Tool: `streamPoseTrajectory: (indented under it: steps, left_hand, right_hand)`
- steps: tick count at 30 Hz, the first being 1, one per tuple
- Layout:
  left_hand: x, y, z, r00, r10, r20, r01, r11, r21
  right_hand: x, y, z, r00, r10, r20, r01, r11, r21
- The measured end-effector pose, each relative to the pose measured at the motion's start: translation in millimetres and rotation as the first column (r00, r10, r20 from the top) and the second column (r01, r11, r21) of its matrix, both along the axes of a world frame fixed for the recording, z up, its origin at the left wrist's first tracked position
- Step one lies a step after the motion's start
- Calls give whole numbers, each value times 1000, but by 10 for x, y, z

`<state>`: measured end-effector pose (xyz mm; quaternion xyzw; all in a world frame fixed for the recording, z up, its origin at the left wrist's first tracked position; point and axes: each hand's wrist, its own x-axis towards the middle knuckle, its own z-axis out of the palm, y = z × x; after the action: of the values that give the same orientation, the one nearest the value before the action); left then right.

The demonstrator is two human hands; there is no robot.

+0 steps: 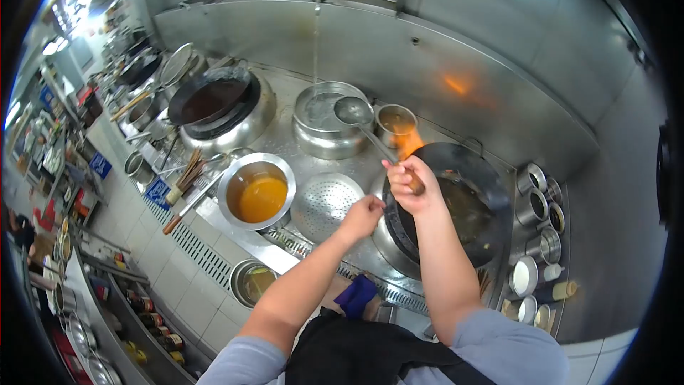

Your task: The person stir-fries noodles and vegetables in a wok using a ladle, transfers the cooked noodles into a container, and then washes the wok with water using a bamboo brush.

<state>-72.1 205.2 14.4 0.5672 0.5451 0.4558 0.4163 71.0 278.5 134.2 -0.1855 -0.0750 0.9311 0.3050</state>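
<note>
My right hand [413,185] is closed around the wooden grip of a metal ladle [354,110]. The ladle's bowl hangs over the right rim of a steel pot of water [332,130], beside a small pot of brownish liquid [396,121]. Below that hand sits a dark wok [491,164] with dark liquid inside, and an orange flame [409,141] rises at its far left edge. My left hand [363,217] is closed at the wok's left rim; what its fingers pinch, if anything, is hidden. A perforated strainer [320,203] lies just left of it.
A pot of orange liquid [229,207] stands at the counter's front edge, with a wooden-handled tool [194,203] beside it. Another wok [182,110] rests on a burner at left. Several seasoning containers [525,276] line the right side. Water runs from a spout [316,50].
</note>
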Motion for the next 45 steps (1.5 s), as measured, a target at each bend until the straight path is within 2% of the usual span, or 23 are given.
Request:
streamPoseTrajectory:
  steps: [2, 6, 8, 11, 12, 14, 15, 16, 18, 19, 20, 21, 22, 24, 26, 28, 32, 36, 38, 39, 41, 43, 45]
  left_hand:
    - [129, 194, 170, 997, -31, 71, 41, 989, -142]
    - [482, 503, 323, 983, -183, -8, 177, 963, -202]
    - [687, 716, 303, 947, -43, 319, 181, 891, -416]
    - [995, 1067, 214, 919, 79, 385, 140, 849, -509]
    - [1116, 1165, 191, 924, 99, 368, 121, 839, -530]
    - [1345, 1232, 246, 917, 9, 399, 203, 850, -486]
    - [1504, 1227, 330, 951, -6, 310, 158, 869, -469]
    - [1621, 1267, 298, 951, -25, 308, 174, 866, -469]
    - [1743, 1377, 168, 962, -81, 260, 197, 864, -462]
    - [1764, 1298, 338, 980, -158, 118, 195, 856, -479]
    - [1802, 1302, 289, 979, -167, 120, 204, 854, -478]
    - [1846, 1322, 196, 968, -170, -187, 107, 946, -306]
    - [1882, 1328, 131, 876, -104, -470, 64, 993, -99]
    - [1884, 1128, 422, 781, -144, -608, 134, 989, -62]
    - [1839, 1166, 306, 683, -155, -714, 193, 981, -28]
    - [1743, 1148, 213, 768, -207, -605, 241, 970, -25]
    - [1672, 968, 401, 737, -192, -648, 266, 964, 17]
    - [1647, 754, 431, 762, -183, -621, 250, 968, 21]
    - [1654, 610, 454, 877, -191, -441, 229, 973, 34]
    - [1657, 508, 490, 876, -190, -444, 225, 974, 27]
    - [1709, 212, 731, 926, -302, -225, 267, 948, -175]
    - [1652, 132, 669, 892, -380, -246, 353, 924, -147]
    - [1553, 8, 539, 809, -471, -351, 476, 876, -80]
  right_hand:
    - [348, -384, 190, 999, -30, -20, 31, 999, 22]
    - [1120, -1114, 456, 989, -109, 98, 90, 978, 188]
    - [1489, -1472, 631, 948, -171, 268, 84, 948, 306]
    - [1917, -1919, 800, 774, -266, 575, 26, 920, 391]
    - [2071, -2033, 758, 767, -289, 573, 54, 919, 390]
    - [2344, -2273, 641, 524, -325, 787, -182, 860, 476]
    - [2417, -2422, 656, 376, -346, 860, -294, 835, 465]
    - [2410, -2586, 754, 79, -371, 925, -424, 828, 368]
    - [2754, -2859, 162, -335, -809, 483, -770, 531, 355]
    - [2859, -2985, -53, -344, -805, 483, -764, 539, 355]
    - [2953, -3100, -233, -443, -778, 445, -735, 600, 318]
    - [3033, -3198, -367, -537, -743, 400, -699, 657, 282]
    - [3052, -3299, -465, -545, -737, 399, -693, 664, 280]
    - [3023, -3504, -635, -589, -701, 401, -558, 712, 426]
    - [3118, -3650, -790, -606, -679, 414, -520, 732, 439]
    - [3186, -3789, -872, -593, -660, 461, -432, 744, 509]
    - [3282, -3932, -1116, -555, -503, 663, -222, 858, 464]
    - [3352, -3973, -1414, -528, -447, 722, -189, 891, 414]
    - [3395, -3989, -1660, -439, -442, 782, -191, 896, 400]
    - [3378, -4005, -1767, -501, -426, 753, -247, 905, 348]
    - [3356, -4015, -1964, -565, -426, 706, -255, 905, 342]
    - [3366, -3989, -2038, -621, -432, 654, -274, 901, 335]
    - [3348, -3828, -1837, -638, -685, 350, -572, 727, 381]
